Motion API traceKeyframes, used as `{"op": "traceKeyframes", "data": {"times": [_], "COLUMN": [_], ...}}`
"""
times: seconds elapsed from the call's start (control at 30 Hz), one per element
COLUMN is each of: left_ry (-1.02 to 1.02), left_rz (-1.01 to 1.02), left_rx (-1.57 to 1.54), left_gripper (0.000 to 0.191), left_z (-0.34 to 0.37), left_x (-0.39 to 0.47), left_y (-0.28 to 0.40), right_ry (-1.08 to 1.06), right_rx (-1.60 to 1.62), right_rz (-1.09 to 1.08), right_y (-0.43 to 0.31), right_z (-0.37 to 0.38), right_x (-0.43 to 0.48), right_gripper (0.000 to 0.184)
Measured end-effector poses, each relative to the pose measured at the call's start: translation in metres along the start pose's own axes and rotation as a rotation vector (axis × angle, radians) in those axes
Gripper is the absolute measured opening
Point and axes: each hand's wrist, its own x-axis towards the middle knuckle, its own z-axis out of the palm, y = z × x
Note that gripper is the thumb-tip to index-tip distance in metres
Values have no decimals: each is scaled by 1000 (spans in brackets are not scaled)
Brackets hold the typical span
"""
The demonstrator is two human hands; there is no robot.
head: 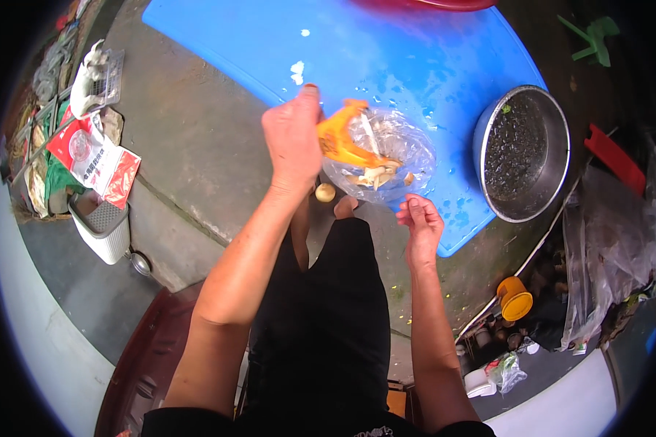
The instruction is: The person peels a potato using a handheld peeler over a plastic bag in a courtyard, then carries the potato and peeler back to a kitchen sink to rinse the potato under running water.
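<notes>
My left hand (294,143) is closed around an orange plastic bag (341,134) that bears writing and is slightly blurred. The orange bag lies against a clear plastic bag (415,147) at the near edge of a blue table (372,60). Pale, peel-like pieces (377,176) show at the clear bag's near side; I cannot tell exactly what they are. My right hand (421,218) pinches the clear bag's near rim between thumb and fingers. To the right on the tabletop, a metal basin (525,155) holds dark wet bits and a green scrap.
White scraps (297,72) and water drops dot the tabletop. A red basin (459,4) sits at its far edge. Near my feet lies a pale round thing (325,192). A white bin (103,232) stands left, a yellow bucket (515,299) right, below plastic sheeting (607,240).
</notes>
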Motion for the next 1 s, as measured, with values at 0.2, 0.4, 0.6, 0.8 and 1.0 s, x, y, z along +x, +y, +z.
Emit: {"op": "traceKeyframes", "data": {"times": [0.2,0.4,0.6,0.8,1.0], "left_ry": [140,155,-45,-207,-652], "left_rz": [173,-40,-511,-794,-817], "left_rx": [151,64,232,739,995], "left_gripper": [32,37,41,41,50], "left_z": [-47,-86,-163,-218,-176], "left_x": [-30,-72,-133,-234,-282], "left_y": [-37,-70,-189,-322,-410], "right_ry": [-121,-158,-194,-279,-227], "right_rx": [-130,-254,-269,-319,-370], "right_rz": [47,77,132,274,390], "right_y": [10,49,116,221,283], "right_z": [-20,-34,-26,-15,-37], "right_x": [-15,-38,-71,-85,-66], "right_gripper": [14,11,13,14,16]}}
